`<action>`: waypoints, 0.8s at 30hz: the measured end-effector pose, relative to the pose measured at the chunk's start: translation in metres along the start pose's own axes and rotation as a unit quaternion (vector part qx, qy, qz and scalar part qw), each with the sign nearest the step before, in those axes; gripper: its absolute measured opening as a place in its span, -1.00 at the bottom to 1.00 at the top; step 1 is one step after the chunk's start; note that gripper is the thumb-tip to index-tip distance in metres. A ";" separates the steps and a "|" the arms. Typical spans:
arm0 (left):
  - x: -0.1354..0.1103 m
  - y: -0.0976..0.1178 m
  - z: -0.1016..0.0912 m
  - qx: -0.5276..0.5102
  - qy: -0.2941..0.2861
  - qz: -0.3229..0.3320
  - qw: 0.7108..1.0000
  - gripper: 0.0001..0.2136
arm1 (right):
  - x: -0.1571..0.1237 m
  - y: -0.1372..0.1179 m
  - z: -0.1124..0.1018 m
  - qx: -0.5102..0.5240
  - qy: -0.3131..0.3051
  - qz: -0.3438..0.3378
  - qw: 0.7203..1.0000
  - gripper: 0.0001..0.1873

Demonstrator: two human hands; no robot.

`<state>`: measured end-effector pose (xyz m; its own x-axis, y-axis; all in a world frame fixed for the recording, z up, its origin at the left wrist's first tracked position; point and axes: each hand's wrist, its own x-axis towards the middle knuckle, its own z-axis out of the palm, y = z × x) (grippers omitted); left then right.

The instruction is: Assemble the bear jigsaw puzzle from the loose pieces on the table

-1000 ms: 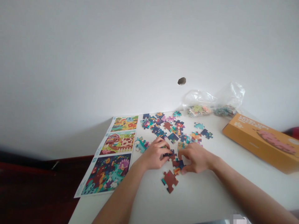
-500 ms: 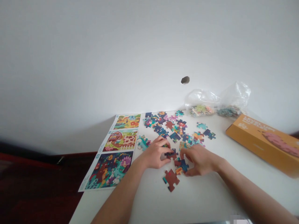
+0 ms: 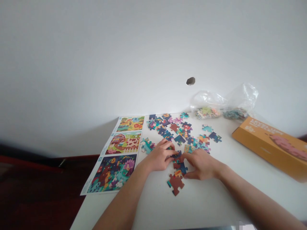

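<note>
My left hand (image 3: pixel 160 157) and my right hand (image 3: pixel 200 163) meet over a small cluster of puzzle pieces (image 3: pixel 179 166) on the white table (image 3: pixel 203 201). Left fingers pinch a dark piece at the cluster's top. Right fingers curl on the cluster's right side, thumb against the table. A brown piece (image 3: pixel 176 184) lies just in front of the hands, touching the cluster's lower end. Several loose coloured pieces (image 3: pixel 178 129) are scattered behind the hands.
A reference sheet (image 3: pixel 117 153) with three pictures lies along the table's left edge. Two clear bags of pieces (image 3: pixel 220 110) sit against the wall at the back right. An orange box (image 3: pixel 273 145) lies at the right. The table's left edge drops to dark red floor.
Both hands have closed in on each other, bringing the held pieces together. The view has shifted slightly.
</note>
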<state>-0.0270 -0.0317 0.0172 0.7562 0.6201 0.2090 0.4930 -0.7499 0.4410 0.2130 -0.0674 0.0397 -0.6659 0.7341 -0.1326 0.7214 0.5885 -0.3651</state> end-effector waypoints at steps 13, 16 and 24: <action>0.000 0.004 -0.001 0.002 -0.002 -0.016 1.000 -0.71 | -0.001 -0.001 -0.001 -0.007 0.006 0.009 1.000 -0.48; 0.000 0.004 -0.001 0.000 -0.005 -0.019 1.000 -0.72 | -0.001 -0.001 -0.002 -0.007 0.007 0.003 1.000 -0.48; -0.001 0.005 -0.003 0.003 -0.007 -0.012 1.000 -0.66 | -0.003 -0.002 -0.005 -0.003 0.000 -0.005 1.000 -0.53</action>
<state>-0.0265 -0.0359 0.0214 0.7497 0.6352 0.1856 0.5144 -0.7358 0.4404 0.2147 -0.0687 0.0458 -0.6735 0.7279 -0.1287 0.7156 0.5983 -0.3605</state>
